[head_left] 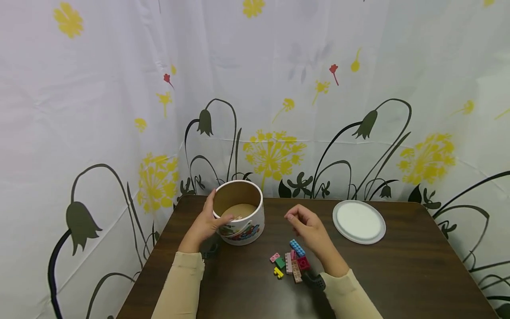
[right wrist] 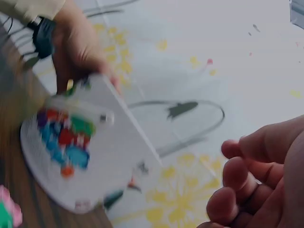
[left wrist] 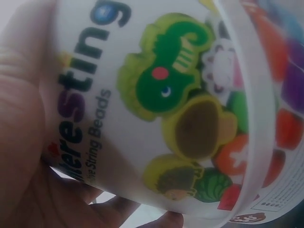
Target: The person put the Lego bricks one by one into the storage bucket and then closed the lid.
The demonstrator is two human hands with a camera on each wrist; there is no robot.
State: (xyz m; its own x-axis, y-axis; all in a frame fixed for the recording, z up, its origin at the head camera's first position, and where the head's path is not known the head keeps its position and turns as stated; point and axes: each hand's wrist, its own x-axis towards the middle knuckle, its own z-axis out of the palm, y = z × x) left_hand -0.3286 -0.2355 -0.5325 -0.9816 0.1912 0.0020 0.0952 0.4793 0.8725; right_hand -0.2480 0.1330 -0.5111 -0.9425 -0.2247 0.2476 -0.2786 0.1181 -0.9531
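Observation:
My left hand (head_left: pixel 205 226) grips a white round tub (head_left: pixel 244 235) by its rim, thumb at the near side and fingers around the far left. In the left wrist view the tub's printed wall (left wrist: pixel 128 142) fills most of the frame, with "String Beads" lettering and toy pictures. The tub leans slightly, showing its brownish inside. Over the table to its right, my right hand (head_left: pixel 312 228) hovers with loosely curled fingers and nothing visible in them. Just below that hand lies a small pile of toy building bricks (head_left: pixel 288 261) in pink, green, blue, yellow, red and brown.
A round white lid (head_left: pixel 358 221) lies flat at the table's back right. The dark wooden table (head_left: pixel 414 270) ends at a white curtain (head_left: pixel 279 66) printed with flowers.

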